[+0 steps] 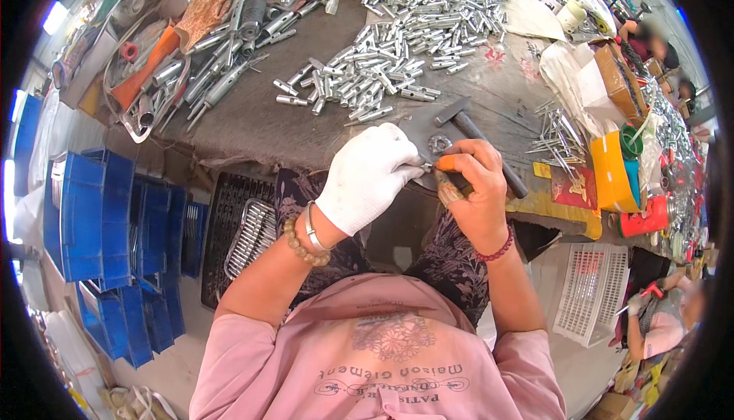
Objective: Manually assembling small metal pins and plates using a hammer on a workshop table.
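Observation:
My left hand (368, 180), in a white glove, is closed in a pinch over the near edge of the bench. Between its fingertips is a small metal part (428, 167), mostly hidden by the fingers. My right hand (480, 183), bare but for orange and tan finger covers, pinches the same spot from the other side. Just beyond my fingertips sits a small round metal piece (439, 144) on a dark plate. A hammer (501, 161) lies beside my right hand, its head pointing away. Farther off spreads a large heap of short silver metal tubes (397, 60).
Thin metal pins (560, 138) lie to the right, near a yellow box (612, 171). Longer rods and an orange glove (208, 13) crowd the far left. Blue bins (95, 217) stand at left. A white crate (589, 294) is on the floor at right, near a co-worker.

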### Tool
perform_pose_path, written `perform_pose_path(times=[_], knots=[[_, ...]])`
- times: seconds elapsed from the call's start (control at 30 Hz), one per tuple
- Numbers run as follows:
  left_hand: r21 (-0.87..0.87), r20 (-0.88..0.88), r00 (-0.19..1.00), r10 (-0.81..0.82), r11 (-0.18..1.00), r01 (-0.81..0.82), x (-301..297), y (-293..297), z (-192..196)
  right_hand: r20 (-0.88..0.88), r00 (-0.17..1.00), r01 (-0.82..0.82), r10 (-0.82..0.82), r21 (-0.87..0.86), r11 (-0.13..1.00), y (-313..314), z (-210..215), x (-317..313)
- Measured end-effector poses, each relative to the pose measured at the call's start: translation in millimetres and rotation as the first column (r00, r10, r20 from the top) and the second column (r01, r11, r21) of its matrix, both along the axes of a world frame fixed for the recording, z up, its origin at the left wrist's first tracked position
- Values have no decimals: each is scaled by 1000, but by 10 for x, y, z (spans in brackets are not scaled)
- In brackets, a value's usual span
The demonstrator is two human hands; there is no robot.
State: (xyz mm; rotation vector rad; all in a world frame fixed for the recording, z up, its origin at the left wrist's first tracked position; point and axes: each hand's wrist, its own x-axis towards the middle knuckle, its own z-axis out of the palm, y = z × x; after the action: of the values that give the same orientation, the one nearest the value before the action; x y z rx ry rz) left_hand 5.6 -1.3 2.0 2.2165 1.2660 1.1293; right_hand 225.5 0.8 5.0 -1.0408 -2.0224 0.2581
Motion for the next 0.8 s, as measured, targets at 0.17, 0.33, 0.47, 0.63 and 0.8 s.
perform_pose_path(times=[0.17,0.33,0.47,0.63,0.8], knots=[[37,-12,1000,6,999,-5,-4,4,-3,102,989,-98,105,-70,993,111,291,3],[21,-15,1000,-2,1000,3,2,20,9,231,958,-147,168,-103,984,151,404,-22],[41,-2,1000,-5,999,5,-2,12,14,338,932,-118,128,-50,992,111,413,132],[11,3,1000,-19,1000,18,-2,6,36,406,887,240,-220,3,971,103,361,435],[-50,8,999,-33,998,34,-16,13,53,339,911,256,-232,-26,966,38,309,520]])
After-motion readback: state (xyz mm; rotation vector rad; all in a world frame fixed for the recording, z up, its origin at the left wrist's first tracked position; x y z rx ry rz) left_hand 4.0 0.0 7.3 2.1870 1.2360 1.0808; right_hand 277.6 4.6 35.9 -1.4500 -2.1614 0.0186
